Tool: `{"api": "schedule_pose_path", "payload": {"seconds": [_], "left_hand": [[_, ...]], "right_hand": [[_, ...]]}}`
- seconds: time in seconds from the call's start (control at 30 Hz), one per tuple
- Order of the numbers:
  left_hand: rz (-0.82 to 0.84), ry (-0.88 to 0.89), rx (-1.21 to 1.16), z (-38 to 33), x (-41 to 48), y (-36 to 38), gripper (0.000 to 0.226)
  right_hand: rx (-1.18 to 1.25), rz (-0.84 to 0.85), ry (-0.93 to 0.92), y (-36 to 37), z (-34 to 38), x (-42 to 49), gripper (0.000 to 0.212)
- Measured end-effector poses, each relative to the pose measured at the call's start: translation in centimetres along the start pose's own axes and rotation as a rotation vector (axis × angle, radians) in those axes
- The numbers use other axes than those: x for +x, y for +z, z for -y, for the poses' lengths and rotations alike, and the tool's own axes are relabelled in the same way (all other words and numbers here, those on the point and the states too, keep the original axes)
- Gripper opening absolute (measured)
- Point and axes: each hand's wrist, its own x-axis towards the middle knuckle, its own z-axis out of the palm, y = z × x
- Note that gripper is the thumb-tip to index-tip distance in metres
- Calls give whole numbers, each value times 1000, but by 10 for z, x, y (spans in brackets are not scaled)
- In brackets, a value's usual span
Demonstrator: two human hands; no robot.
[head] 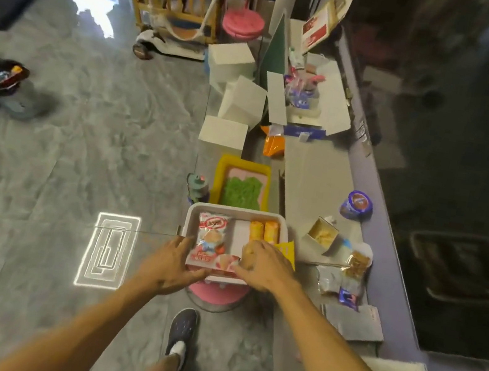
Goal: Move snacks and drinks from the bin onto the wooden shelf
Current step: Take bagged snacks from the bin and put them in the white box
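A white bin (192,215) stands on a pink stool in front of me. Inside lies a red-and-white snack bag (211,238), two orange packets (264,230) and a yellow packet (288,249). My left hand (172,265) grips the near left corner of the snack bag. My right hand (265,266) holds its near right edge, fingers curled over it. To the right runs the long grey shelf top (313,178), bearing a blue tub (356,205), a small open box (322,235) and several foil snack packs (347,278).
A yellow tray with green filling (241,185) and a small bottle (197,186) sit beyond the bin. White boxes (235,98) and an open carton (314,99) crowd the far end. A black bucket (3,80) stands at left on the grey floor. My foot (181,334) is below.
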Motion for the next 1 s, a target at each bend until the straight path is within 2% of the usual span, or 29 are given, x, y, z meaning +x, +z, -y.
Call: {"api": "schedule_pose_path", "payload": {"seconds": [0.1,0.23,0.4,0.5,0.57,0.63,0.73,0.8,1.0], "left_hand": [[96,-48,-8,24,52,21,111],[196,-71,3,54,113,57,111],[267,16,231,94,187,125,108],[291,5,294,103,213,159,93],[289,15,324,106,223,176,93],[298,12,377,107,228,188,96],[280,-14,411,111,237,201,85],[285,-3,452,113,240,205,86],[243,-4,358,108,227,187,100]], "right_hand": [[-42,94,-23,10,6,61,80],[-50,172,-96,37,9,135,75],[-60,259,-165,112,3,227,103],[-28,283,-127,160,-2,267,115],[21,305,-102,186,-3,284,120],[26,292,-98,208,-5,292,119],[33,212,-79,230,-6,296,117],[169,182,-56,240,-4,294,117],[319,98,-49,214,-5,278,109]]}}
